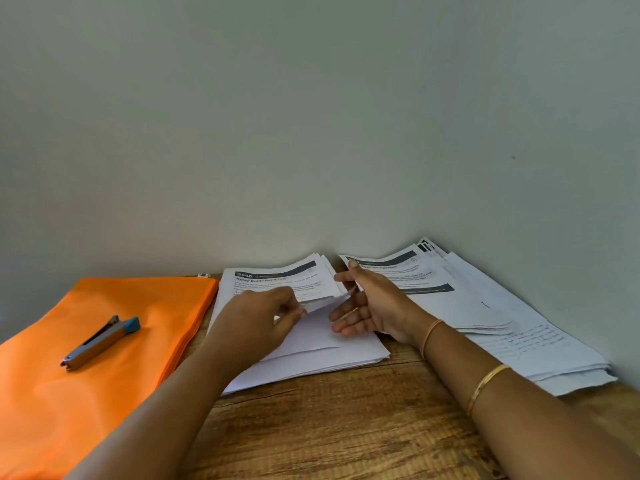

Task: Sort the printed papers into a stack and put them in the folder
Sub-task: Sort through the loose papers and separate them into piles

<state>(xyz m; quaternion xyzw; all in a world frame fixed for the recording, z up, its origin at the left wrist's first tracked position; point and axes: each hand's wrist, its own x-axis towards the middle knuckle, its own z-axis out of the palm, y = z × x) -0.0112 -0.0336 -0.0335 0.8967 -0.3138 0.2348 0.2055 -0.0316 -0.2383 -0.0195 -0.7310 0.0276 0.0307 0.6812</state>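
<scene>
Folder (69, 393) lies left on the desk (346, 427), stapler (100, 342) on top of it. Just right of the folder sits a paper stack (277, 282). Further right is a second pile (485, 306), against the wall (311, 133) behind. Left hand (259, 317) is on the paper stack, right hand (367, 306) between stack and pile.

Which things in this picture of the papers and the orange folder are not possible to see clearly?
Head view, all:
1) Small print on the middle stack: too blurred to read.
2) How many of its sheets the left hand pinches: its fingers hide this.
3) The orange folder: cut off by the left and bottom edges; its opening is unseen.
4) The right pile: partly hidden behind the right hand.
</scene>
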